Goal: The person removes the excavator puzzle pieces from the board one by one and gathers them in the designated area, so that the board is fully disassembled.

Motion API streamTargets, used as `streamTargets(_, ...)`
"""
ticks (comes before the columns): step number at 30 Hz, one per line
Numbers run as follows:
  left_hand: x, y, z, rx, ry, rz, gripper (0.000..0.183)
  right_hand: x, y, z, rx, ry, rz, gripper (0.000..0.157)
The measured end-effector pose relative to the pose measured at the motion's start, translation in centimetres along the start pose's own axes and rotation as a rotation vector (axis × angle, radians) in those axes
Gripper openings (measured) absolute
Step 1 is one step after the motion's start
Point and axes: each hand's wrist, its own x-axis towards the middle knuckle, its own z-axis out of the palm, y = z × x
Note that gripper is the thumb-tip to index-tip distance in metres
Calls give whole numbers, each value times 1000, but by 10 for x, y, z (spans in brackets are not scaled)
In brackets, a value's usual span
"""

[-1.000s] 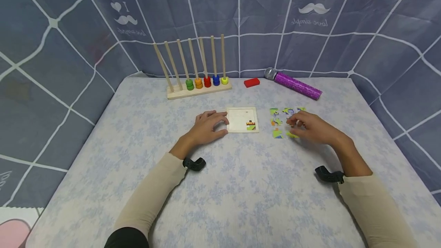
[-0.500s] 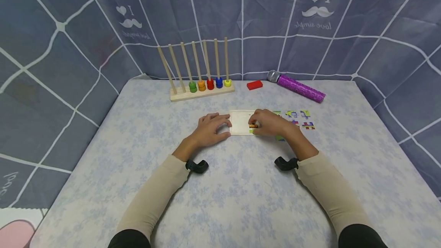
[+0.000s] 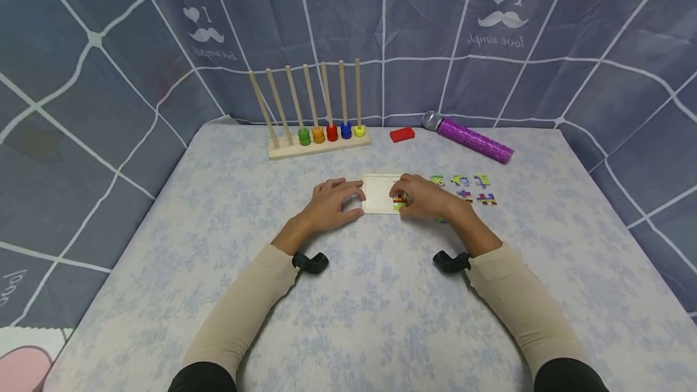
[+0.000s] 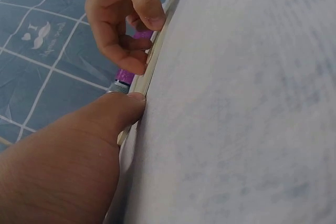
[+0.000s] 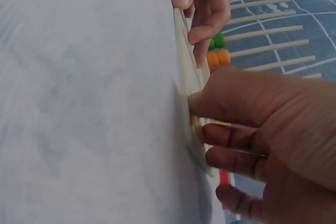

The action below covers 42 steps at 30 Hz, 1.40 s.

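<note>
A pale wooden puzzle tray lies flat on the table between both hands. My left hand holds its left edge, with the thumb near the front corner and the index finger farther back; in the left wrist view the thumb presses at the rim. My right hand is over the tray's right part, its thumb and fingertips bent together low at the surface. A yellowish puzzle piece shows between them in the right wrist view, mostly hidden. Red-and-green picture shows beneath these fingers in the tray's front right corner.
Several loose puzzle pieces lie right of the tray, some hidden by the right hand. Behind stand a wooden peg rack with coloured beads, a red block and a purple glitter microphone. A grid-patterned curtain borders the table.
My right hand has moved left from the loose pieces to the tray's right part and stays there, shifting only slightly in the last half second. The left hand keeps its place at the tray's edge.
</note>
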Motion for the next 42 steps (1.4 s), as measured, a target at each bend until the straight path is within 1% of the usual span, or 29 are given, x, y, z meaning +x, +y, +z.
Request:
streamTargets(5,-1,-1,1,-2,0,6,27,0,1,3,40,-3,4,35)
streamTargets(8,-1,-1,2,-2,5,8,27,-1,0,3,30,12,3,35)
streamTargets(13,-1,-2,1,-3,18,15,27,-2,-6,1,-19,40,-52,31)
streamTargets(16,-1,-2,2,-1,15,12,27,-4,-9,2,-53,46,-96,32)
streamTargets(20,-1,-2,2,5,7,7,28,-5,-9,3,-83,57,-127,34)
streamTargets(23,-1,-2,2,4,12,10,27,-3,-8,4,-91,70,-131,37)
streamTargets(25,-1,-2,1,0,15,13,27,-2,-7,2,-97,78,-116,39)
streamTargets(28,-1,-1,2,-1,13,15,27,-3,-3,-3,-59,95,-83,40)
streamTargets(32,3,0,4,1,6,11,27,-15,7,-18,33,161,-62,29)
streamTargets(34,5,0,3,3,6,12,27,-25,15,-28,74,209,-49,25)
streamTargets(36,5,0,3,0,4,12,27,-37,25,-34,87,258,-30,22)
streamTargets(39,4,0,1,-2,0,3,26,-54,38,-39,76,292,3,25)
streamTargets(42,3,0,0,-4,-2,-3,26,-66,47,-38,61,280,19,28)
